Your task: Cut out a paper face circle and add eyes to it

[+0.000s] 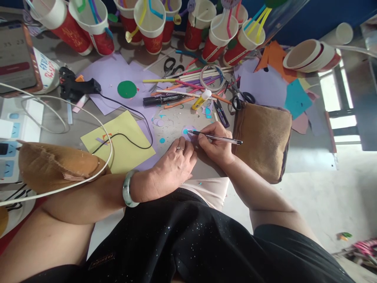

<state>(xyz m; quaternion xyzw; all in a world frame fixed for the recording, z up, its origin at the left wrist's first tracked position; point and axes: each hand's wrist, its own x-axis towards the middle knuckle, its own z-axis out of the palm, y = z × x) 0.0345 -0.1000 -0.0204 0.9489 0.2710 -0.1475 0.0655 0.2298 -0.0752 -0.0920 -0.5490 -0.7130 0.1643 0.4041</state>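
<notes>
My right hand point(216, 143) is closed round a clear-barrelled pen point(226, 138). The pen's tip points left and meets a small purple paper disc point(185, 136) that has blue dots point(185, 131) on it. With fingers bent together, my left hand point(176, 161) lies against the disc's lower edge and steadies it on the table; its fingertips are partly hidden. A loose blue paper dot point(162, 140) lies left of the disc. Just beyond my hands are a glue stick point(201, 100), a black marker point(163, 100) and a dark cutter point(221, 114).
Red-and-white paper cups point(150, 29) with coloured straws line the back. A glue gun point(78, 85) and its cable lie left, near yellow paper point(119, 141). Scissors point(244, 98) rest by a brown cushion point(262, 141) on the right. A phone point(16, 59) leans at the far left.
</notes>
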